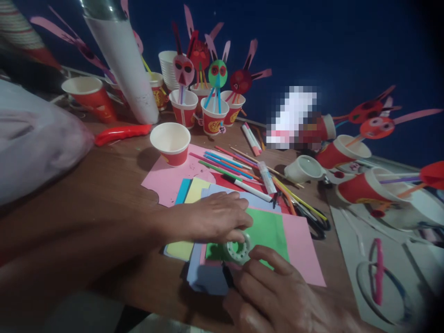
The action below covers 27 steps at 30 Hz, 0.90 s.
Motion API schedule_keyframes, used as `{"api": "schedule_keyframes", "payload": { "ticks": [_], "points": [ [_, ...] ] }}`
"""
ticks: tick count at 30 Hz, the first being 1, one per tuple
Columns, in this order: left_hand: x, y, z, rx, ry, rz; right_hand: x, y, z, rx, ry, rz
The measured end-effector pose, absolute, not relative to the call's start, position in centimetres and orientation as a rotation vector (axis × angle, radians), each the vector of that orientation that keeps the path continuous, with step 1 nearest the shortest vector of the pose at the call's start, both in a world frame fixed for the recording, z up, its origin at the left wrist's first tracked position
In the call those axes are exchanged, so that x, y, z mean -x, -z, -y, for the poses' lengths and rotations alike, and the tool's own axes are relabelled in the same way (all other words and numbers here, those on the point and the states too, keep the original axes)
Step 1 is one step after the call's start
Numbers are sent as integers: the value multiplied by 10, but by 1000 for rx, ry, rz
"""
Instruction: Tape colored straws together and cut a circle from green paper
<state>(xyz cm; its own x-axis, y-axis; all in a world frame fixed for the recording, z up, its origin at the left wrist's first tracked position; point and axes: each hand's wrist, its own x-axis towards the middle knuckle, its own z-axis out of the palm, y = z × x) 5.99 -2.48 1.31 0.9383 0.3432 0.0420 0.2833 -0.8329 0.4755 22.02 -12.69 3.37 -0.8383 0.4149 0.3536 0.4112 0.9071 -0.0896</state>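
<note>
My left hand (219,216) lies over a stack of coloured paper, its thumb and fingertips holding down a white ring (229,253) dotted with small holes. Under the ring is green paper (268,231), on top of pink paper (305,252). Close to the ring's lower left edge, a black pen (227,276) points at the sheet, gripped by my right hand (274,296). Whether the pen tip touches the paper I cannot tell. Yellow paper (182,250) and lavender paper (207,283) stick out from beneath.
Beyond the stack lie a green marker (248,188), a glue stick (267,177), coloured sticks (229,162) and scissors (314,224). An upright paper cup (170,141) and a red cutter (121,134) sit at left. Cups with paper animal heads (218,74) line the back.
</note>
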Motion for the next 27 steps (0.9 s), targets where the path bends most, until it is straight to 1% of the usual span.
{"api": "schedule_keyframes", "payload": {
  "ticks": [8,15,21,27],
  "points": [
    [-62,-9,24,-2617,-160,-449,-203,-29,122,641,72,2633],
    [-61,-14,23,-2580,-132,-444,-200,-27,121,674,79,2732],
    [-58,-30,24,-2548,30,-449,-191,-28,120,738,126,2740],
    [-53,-23,23,-2516,-74,-412,-188,-29,117,773,175,2764]
  ]
}}
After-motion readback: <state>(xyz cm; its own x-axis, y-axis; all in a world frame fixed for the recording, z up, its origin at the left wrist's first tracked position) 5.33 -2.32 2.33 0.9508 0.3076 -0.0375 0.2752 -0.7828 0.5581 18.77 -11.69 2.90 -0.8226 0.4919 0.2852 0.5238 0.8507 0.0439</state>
